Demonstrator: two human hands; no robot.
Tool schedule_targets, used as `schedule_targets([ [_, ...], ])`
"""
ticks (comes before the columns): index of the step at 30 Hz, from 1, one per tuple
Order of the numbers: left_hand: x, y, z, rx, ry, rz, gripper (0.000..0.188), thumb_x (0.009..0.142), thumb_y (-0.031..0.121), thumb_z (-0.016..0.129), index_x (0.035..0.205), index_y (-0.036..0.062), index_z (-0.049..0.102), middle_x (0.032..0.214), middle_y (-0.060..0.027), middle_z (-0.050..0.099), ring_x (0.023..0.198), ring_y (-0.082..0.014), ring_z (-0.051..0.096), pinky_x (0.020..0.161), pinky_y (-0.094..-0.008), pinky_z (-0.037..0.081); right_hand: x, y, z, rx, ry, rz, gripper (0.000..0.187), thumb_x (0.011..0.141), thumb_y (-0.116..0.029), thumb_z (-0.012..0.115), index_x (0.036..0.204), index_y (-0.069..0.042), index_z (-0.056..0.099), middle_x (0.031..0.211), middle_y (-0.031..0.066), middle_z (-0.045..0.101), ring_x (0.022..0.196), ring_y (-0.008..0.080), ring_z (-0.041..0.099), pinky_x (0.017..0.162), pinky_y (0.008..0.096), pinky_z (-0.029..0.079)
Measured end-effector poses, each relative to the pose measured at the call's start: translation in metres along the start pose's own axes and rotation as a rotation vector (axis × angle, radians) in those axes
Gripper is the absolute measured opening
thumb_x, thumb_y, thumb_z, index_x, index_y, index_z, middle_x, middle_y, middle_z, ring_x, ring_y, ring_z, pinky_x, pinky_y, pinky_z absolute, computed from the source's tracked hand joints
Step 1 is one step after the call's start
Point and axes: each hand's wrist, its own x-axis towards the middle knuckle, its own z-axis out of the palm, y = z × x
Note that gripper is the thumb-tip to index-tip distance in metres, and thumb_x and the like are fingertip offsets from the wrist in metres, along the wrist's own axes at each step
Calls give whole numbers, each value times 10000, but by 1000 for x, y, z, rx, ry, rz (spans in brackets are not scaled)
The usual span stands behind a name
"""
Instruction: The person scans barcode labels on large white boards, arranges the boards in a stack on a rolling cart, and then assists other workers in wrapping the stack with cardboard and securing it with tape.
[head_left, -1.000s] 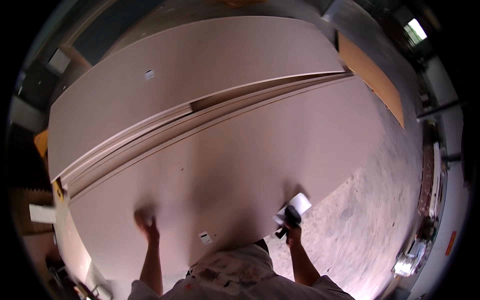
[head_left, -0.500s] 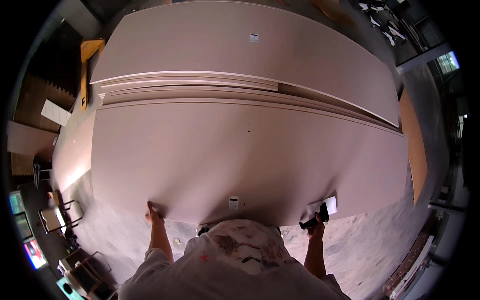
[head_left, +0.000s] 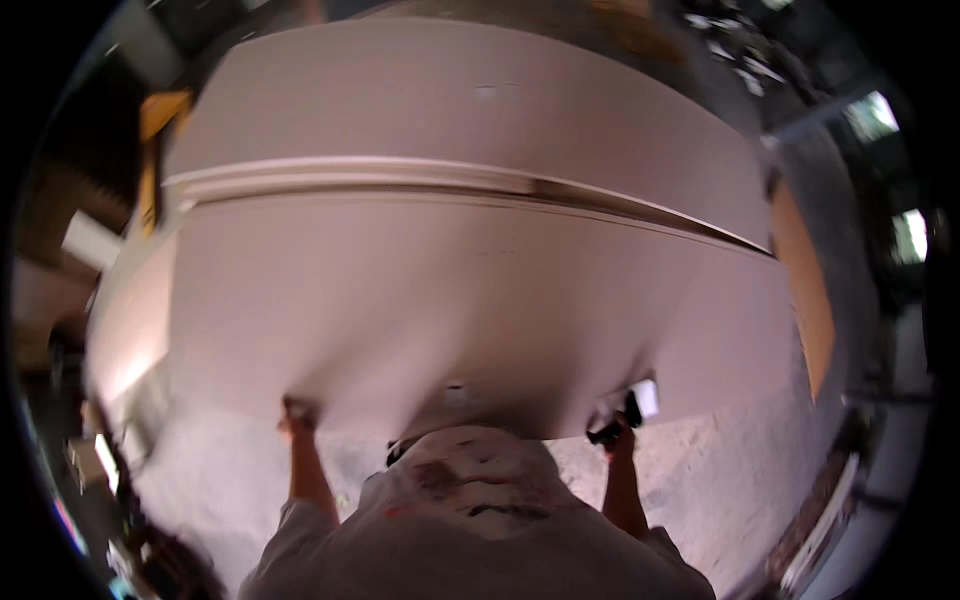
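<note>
A large, pale, flat board [head_left: 480, 300] lies before me on a stack, with a small white label [head_left: 456, 393] near its front edge. At the left part of that edge, my left hand [head_left: 297, 420] holds the board, thumb on top; its other fingers are hidden or blurred. My right hand [head_left: 621, 440] is closed around a black handheld device [head_left: 606, 433] with a pistol-like grip, just over the right part of the front edge. Beside the device shows a white sheet of paper [head_left: 647, 398]; whether the hand holds it too I cannot tell.
Another pale board [head_left: 480, 120] lies behind on its own stack, with a narrow gap between. A yellow frame [head_left: 150, 170] stands at the far left, and a brown sheet [head_left: 803, 290] lies on the right. Concrete floor [head_left: 700, 470] shows below the front edge.
The whole view has shifted slightly and is blurred by motion. Both hands stay at the board's front edge, the right one still with the black device.
</note>
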Motion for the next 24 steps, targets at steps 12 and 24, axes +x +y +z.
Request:
schedule_targets([
  [12, -49, 15, 21, -547, -333, -134, 551, 777, 385, 802, 1098, -13, 596, 947, -139, 649, 758, -310, 649, 645, -419, 613, -16, -22, 7, -70, 181, 52, 268, 804, -155, 760, 1010, -68, 612, 815, 25, 571, 681, 186, 587, 558, 330, 494],
  [24, 14, -2, 15, -287, -86, -7, 700, 796, 433, 745, 1269, 13, 446, 1141, -166, 564, 1054, -312, 524, 897, -402, 453, 11, -13, -28, -379, -447, -383, 410, 840, -155, 685, 1209, 8, 612, 1185, 119, 625, 1058, 261, 595, 838, 436, 513],
])
